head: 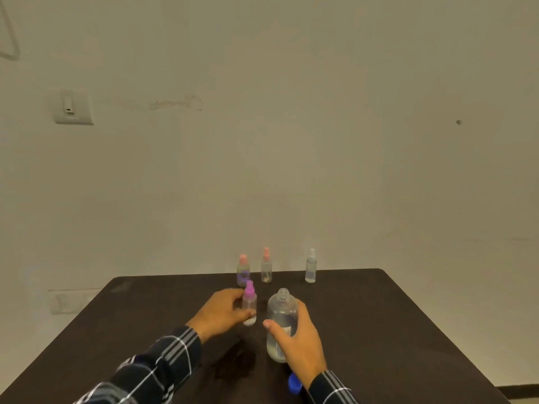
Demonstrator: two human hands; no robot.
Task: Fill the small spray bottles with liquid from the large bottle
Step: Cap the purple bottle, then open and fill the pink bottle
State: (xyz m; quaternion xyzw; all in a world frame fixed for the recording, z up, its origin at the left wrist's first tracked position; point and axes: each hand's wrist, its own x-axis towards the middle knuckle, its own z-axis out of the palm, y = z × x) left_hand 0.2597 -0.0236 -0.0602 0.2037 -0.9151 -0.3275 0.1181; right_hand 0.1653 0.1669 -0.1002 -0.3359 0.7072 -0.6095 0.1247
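Purple-capped spray bottle (249,307): left hand (223,312) fingers grasping | large bottle (280,325) (uncapped): right hand (297,342) grasping

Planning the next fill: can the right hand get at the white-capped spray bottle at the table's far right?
Probably yes, once the right hand lets go of the large bottle; nothing stands between it and the white-capped spray bottle.

A plain indoor room: bare beige wall (291,141), wall switch (74,107), dark table (379,330).

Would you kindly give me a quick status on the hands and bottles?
Left hand around purple-capped spray bottle, cap on. Right hand gripping large bottle, neck open. Blue cap on table.
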